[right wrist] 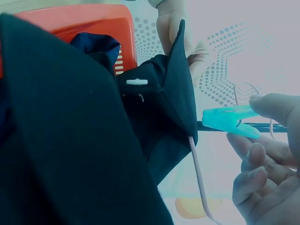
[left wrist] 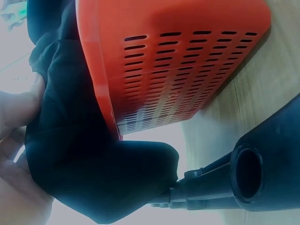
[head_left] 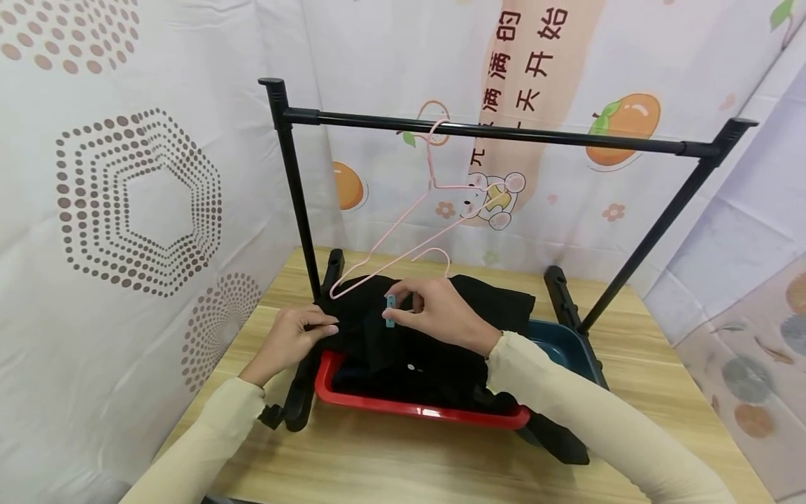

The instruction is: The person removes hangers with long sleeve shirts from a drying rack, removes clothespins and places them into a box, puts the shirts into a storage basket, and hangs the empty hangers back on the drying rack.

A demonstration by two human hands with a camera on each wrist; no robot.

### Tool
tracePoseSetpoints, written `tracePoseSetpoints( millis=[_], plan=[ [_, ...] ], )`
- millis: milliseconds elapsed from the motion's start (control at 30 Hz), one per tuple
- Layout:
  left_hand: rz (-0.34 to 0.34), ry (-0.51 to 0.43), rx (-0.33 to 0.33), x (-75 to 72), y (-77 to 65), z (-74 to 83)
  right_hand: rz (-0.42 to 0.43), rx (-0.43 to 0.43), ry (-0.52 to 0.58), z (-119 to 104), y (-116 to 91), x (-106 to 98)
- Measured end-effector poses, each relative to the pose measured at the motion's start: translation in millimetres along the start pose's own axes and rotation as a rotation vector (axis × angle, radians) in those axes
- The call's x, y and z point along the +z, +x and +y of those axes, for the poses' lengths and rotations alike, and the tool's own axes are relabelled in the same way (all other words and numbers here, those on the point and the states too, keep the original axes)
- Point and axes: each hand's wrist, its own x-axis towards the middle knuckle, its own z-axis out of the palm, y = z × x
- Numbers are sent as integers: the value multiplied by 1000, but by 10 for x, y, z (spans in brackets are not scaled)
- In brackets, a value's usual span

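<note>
Between thumb and fingers my right hand [head_left: 441,311] pinches a blue clothespin [right wrist: 229,119], its tip right at the edge of a black garment [right wrist: 154,98]. My left hand [head_left: 296,336] pinches the garment's left edge between thumb and fingertips, as the left wrist view also shows, with black cloth [left wrist: 70,117] at the thumb. The garment drapes over a red basket [head_left: 428,413]. A pink hanger [head_left: 397,224] hooks on the rack's bar, and its lower left corner reaches the cloth near both hands. In the right wrist view a pink wire [right wrist: 199,173] runs out from under the garment's edge.
A black rack [head_left: 504,133] stands over the basket, with its feet on the wooden table [head_left: 378,462]. Behind the garment a second pink hook [head_left: 441,253] sticks up. A blue basket [head_left: 560,343] sits at the right, partly behind my right sleeve. Printed curtains [head_left: 189,70] surround the table.
</note>
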Motion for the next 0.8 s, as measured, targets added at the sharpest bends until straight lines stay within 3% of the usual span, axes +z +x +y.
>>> tracePoseSetpoints(
  millis=[800],
  plan=[
    [8,-19,12,11,-6,-46,49,40,-25,244,-272,-172]
  ],
)
